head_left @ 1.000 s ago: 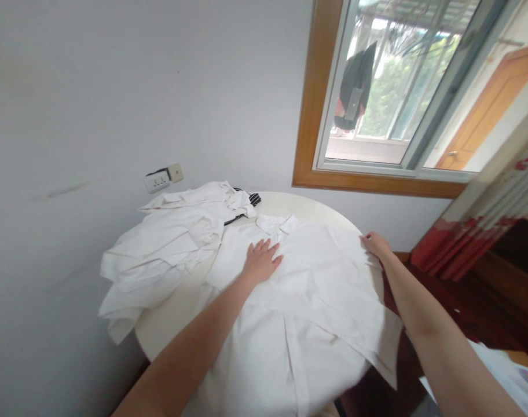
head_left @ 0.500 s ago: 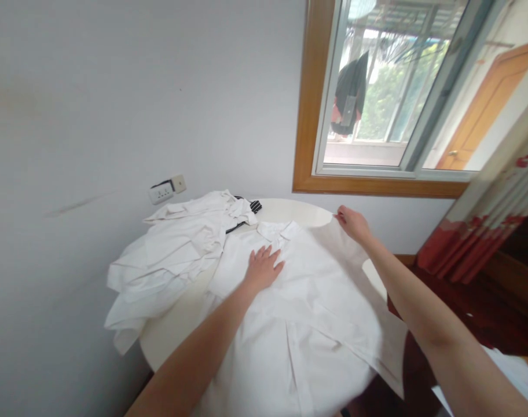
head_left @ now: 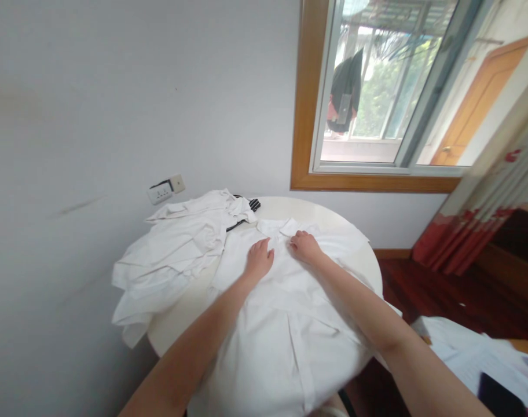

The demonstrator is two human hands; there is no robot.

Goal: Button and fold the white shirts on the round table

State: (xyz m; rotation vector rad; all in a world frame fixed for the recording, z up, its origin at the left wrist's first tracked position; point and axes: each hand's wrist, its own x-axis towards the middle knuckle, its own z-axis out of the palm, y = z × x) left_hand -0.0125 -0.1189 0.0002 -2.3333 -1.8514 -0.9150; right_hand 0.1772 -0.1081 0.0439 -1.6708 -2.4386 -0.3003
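A white collared shirt [head_left: 290,324] lies spread across a round cream table [head_left: 181,313], its collar toward the wall. My left hand [head_left: 259,259] rests flat on the shirt below the collar, fingers stretched out. My right hand [head_left: 304,246] sits just right of it on the cloth near the collar, fingers curled and pressed down on a folded part of the shirt; whether they pinch the cloth I cannot make out.
A heap of white garments [head_left: 177,249] with a black-striped piece [head_left: 254,203] lies at the table's back left. A wall socket [head_left: 164,188] is behind it. A wood-framed window [head_left: 303,116] is beyond, a red patterned curtain [head_left: 476,231] at right.
My right hand has carried the shirt's right edge from the table's right rim inward to the collar area, folding that side over. My left hand has stayed pressed in place.
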